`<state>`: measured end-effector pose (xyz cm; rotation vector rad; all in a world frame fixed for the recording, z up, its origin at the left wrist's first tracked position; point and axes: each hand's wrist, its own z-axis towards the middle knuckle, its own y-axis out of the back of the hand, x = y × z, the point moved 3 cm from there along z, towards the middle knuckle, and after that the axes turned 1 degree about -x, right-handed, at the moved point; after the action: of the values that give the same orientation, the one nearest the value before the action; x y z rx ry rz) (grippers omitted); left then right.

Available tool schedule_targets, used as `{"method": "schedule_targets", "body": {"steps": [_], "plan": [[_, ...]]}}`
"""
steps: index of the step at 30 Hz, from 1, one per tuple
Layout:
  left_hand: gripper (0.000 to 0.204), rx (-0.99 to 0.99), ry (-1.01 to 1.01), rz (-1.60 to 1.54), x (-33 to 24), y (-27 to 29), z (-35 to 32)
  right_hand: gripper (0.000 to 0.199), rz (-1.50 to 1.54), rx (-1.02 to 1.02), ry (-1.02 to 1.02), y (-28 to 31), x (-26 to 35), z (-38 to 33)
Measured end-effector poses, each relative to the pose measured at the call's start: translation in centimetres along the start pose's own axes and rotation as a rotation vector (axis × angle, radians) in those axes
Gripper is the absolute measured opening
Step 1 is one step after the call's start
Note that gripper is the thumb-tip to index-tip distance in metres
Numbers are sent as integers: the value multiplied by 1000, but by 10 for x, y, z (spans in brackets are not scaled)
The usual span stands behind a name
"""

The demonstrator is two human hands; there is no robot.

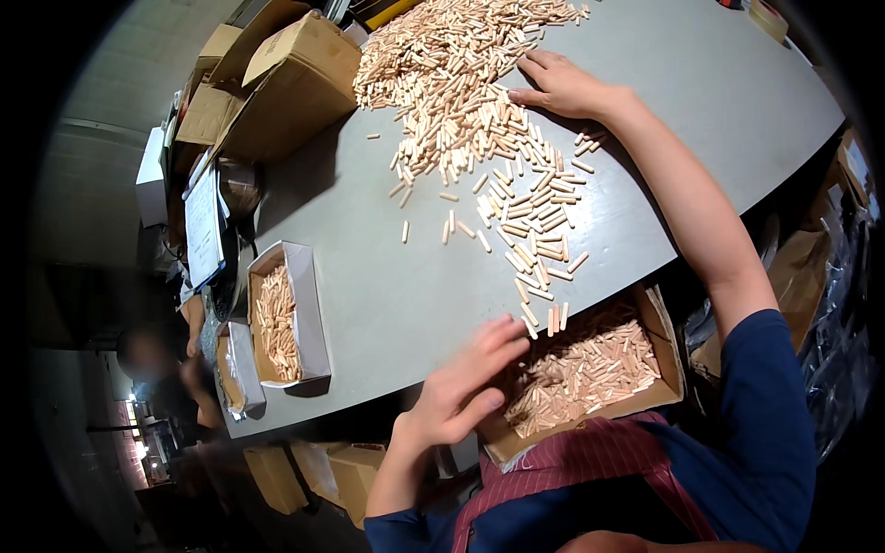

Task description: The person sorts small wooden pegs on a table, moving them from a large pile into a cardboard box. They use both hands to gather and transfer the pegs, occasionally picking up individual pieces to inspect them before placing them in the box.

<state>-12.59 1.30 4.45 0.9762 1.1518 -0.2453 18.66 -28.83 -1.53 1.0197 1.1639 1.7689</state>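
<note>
A large heap of short wooden dowel pins (pixel 442 64) covers the far middle of the grey table (pixel 359 276). From it a loose trail of pins (pixel 535 221) runs toward the near edge. At the heap's right side rests my right hand (pixel 562 85), fingers stretched out and touching the outer pins. Below the near edge stands an open cardboard box (pixel 666 346) partly filled with pins. My left hand (pixel 461 382), a little blurred, hovers at the table edge by the box's left side, fingers apart and empty. A few pins lie right at the edge beyond its fingertips.
A small white-sided box (pixel 309 318) of pins stands at the table's left, beside a smaller box (pixel 241 369). Cardboard boxes (pixel 295 83) and a clipboard with papers (pixel 205 226) sit farther back. A tape roll (pixel 768 20) lies far right. Another person (pixel 171 378) is at left.
</note>
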Motion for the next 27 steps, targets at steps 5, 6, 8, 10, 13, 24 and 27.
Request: {"method": "schedule_targets", "body": {"steps": [5,6,8,10,13,24,27], "plan": [[69,24,-13,507,5,-13,56,81,55,-122,31,-8,-4,0],[72,62,-2,649,7,-20,68,81,50,-91,25,-7,-2,2],[79,52,3,709,9,-28,84,82,37,-28,5,-3,1,2],[79,0,-37,744,5,-31,94,82,26,-10,0,0,3,-1],[78,56,-48,751,8,-31,90,83,23,22,-6,4,8,-3],[57,-12,-24,120,17,18,15,80,27,-4,-12,1,5,-2],[66,-374,197,367,53,58,26,82,50,-71,-23,-4,-3,-3]]}}
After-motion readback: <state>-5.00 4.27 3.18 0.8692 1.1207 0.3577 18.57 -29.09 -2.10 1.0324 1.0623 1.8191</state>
